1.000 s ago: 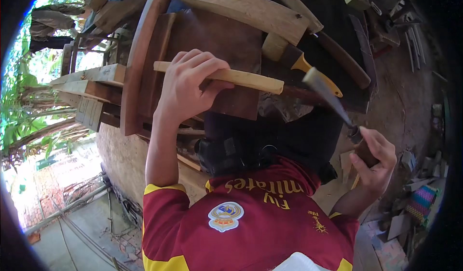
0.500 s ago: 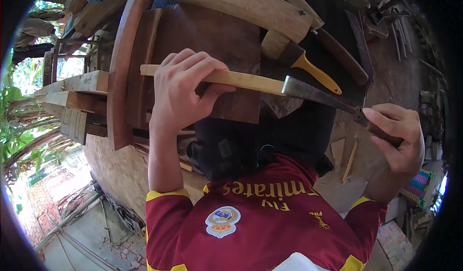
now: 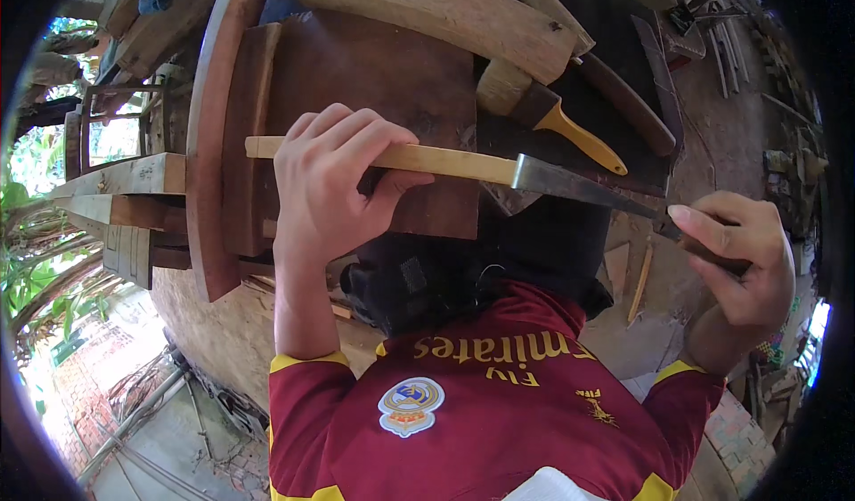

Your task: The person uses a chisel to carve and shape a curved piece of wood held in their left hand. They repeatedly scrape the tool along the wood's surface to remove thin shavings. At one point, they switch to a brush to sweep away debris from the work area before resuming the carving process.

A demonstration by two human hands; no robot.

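Note:
My left hand (image 3: 334, 176) is closed around a pale wooden strip (image 3: 463, 160), thumb below and fingers over the top. The strip lies roughly level, its left end sticking out past my knuckles. At its right end, the bright wide edge of a dark chisel (image 3: 570, 182) meets or overlaps the wood; contact is hard to tell. My right hand (image 3: 744, 247) grips the chisel near its narrow end, thumb stretched along it, with the handle mostly hidden in the palm. Behind the strip lies a flat brown board (image 3: 374, 65).
Beyond the blade lies a brush (image 3: 579, 136) with a yellow handle. Curved timber pieces (image 3: 436, 11) lie at the far side, and a long curved piece (image 3: 214, 136) stands left of the board. Wooden beams (image 3: 125, 180) jut out at the left. Thin wood offcuts (image 3: 639, 283) lie on the floor.
The view has shifted slightly, so the board and timber sit a little further left and lower. My right hand appears slightly further right. Both hands keep their grips.

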